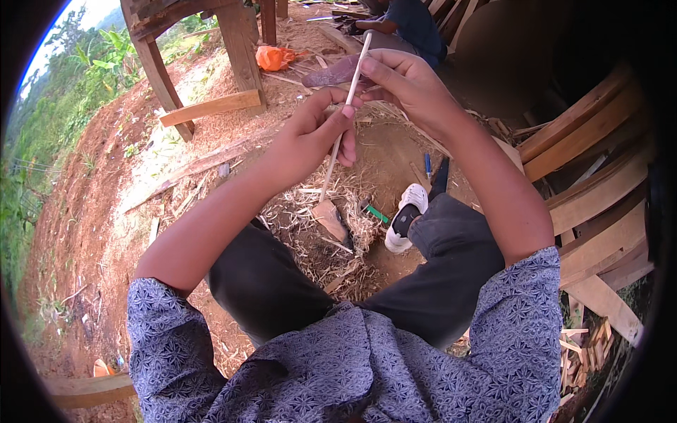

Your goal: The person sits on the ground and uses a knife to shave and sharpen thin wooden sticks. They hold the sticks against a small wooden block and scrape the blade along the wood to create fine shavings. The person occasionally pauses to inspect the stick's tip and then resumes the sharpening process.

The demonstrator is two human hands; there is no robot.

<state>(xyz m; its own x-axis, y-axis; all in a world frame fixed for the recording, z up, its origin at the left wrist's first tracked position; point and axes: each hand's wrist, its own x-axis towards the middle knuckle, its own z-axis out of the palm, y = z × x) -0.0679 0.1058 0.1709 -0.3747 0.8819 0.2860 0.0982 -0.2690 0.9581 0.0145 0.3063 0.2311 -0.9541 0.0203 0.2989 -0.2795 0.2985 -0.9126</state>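
A thin pale wooden stick (334,158) slants up in front of me, its upper end leaning right. My left hand (315,135) pinches it around the middle between thumb and fingers. Higher up, my right hand (403,90) grips it near the top end, the thumb lying along it. Behind the fingers shows a flat purplish-brown piece (333,73); whether my hand touches it I cannot tell. Below the stick's lower end, a wood block (329,218) lies among curled wood shavings (300,229) between my legs. A green-handled tool (377,214) lies beside the shavings.
Near my white shoe (406,218) lie a blue pen-like object (427,165) and a dark flat piece (439,178). Planks (592,211) stack along the right. Wooden posts (242,56) and an orange bag (273,58) stand ahead. Another person (416,32) sits at the back.
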